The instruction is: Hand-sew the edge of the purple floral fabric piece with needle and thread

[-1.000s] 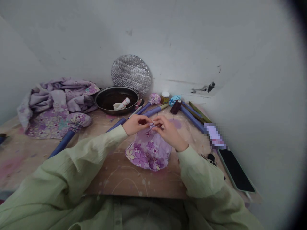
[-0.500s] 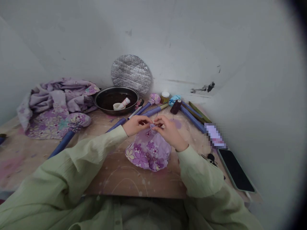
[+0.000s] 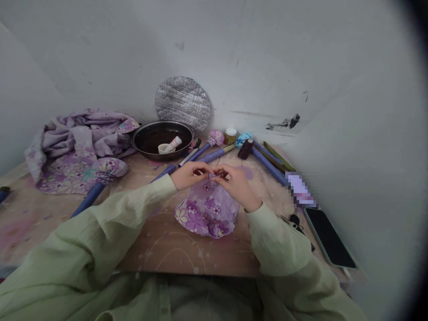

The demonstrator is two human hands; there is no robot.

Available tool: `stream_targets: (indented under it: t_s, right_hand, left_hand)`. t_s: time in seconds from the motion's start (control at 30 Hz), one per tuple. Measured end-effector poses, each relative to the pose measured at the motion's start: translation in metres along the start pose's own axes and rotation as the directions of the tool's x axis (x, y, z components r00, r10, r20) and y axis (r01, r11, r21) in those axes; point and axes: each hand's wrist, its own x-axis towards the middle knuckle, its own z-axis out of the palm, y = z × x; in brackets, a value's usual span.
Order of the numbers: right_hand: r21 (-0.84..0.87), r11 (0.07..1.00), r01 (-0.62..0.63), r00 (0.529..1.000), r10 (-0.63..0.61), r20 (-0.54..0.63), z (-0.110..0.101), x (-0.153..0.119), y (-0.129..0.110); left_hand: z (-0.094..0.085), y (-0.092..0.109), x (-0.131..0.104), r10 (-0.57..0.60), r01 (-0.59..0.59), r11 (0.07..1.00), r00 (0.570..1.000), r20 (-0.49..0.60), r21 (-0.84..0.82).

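A pale, scuffed wall [image 3: 267,58] rose behind the patterned table cover [image 3: 167,249], where a purple floral cloth [image 3: 203,218] fanned out near the front edge. The left hand [image 3: 189,175] and right hand [image 3: 240,189] met at its top, fingertips pinching the gathered folds. It looked light, limp and easily creased, best gripped by those pleats. Beyond, a crinkled, round foil disc [image 3: 182,104] leaned upright behind a dark pan [image 3: 152,156].

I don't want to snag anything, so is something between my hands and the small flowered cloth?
Nothing visible: left hand and right hand both pinch the flowered cloth at its gathered top. The pen and dark spool lie beyond, nearer the wall.
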Motion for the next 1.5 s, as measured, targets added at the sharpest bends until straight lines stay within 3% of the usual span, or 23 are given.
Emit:
stream_targets:
  t_s: [0.2,0.37,0.5,0.6,0.77,0.87,1.07,1.3,1.5]
  right_hand:
    - [-0.073,0.997,-0.004,0.999,0.002,-0.032,-0.002,-0.001,-0.003]
    - [-0.104,0.994,-0.016,0.999,0.012,-0.035,-0.019,-0.014,-0.031]
    - [-0.097,0.993,-0.072,0.997,0.068,-0.046,-0.036,-0.024,-0.056]
    - [-0.033,0.989,-0.144,0.988,0.142,-0.065,-0.037,-0.024,-0.047]
    - [0.042,0.976,-0.215,0.976,0.216,-0.021,-0.028,-0.018,-0.008]
    - [0.058,0.973,-0.223,0.975,0.222,0.016,-0.028,-0.017,0.005]
    - [0.137,0.966,-0.218,0.976,0.215,0.036,-0.033,-0.01,0.009]
    - [0.007,0.982,-0.187,0.982,0.187,-0.028,-0.037,-0.003,-0.003]
    - [0.005,0.985,-0.17,0.984,0.17,-0.047,-0.035,0.003,0.003]
  left_hand:
    - [-0.004,0.002,-0.001,0.009,-0.012,0.997,0.999,0.038,0.076]
    - [-0.019,0.031,0.004,0.004,-0.016,0.987,0.997,0.071,0.158]
    - [-0.027,0.055,0.015,0.07,-0.099,0.991,0.958,0.278,0.093]
    - [-0.017,0.047,0.023,0.07,-0.086,0.995,0.965,0.252,0.055]
    - [0.015,0.007,0.024,0.043,-0.047,0.999,0.985,0.17,0.021]
    - [0.026,-0.004,0.022,0.034,-0.036,0.999,0.993,0.109,0.012]
    - [0.025,0.002,0.019,0.043,-0.043,0.999,0.999,0.017,-0.005]
    - [0.019,0.006,0.022,0.014,-0.016,0.999,0.998,-0.067,-0.029]
    - [0.018,0.005,0.023,0.003,-0.008,0.996,0.999,-0.052,-0.084]
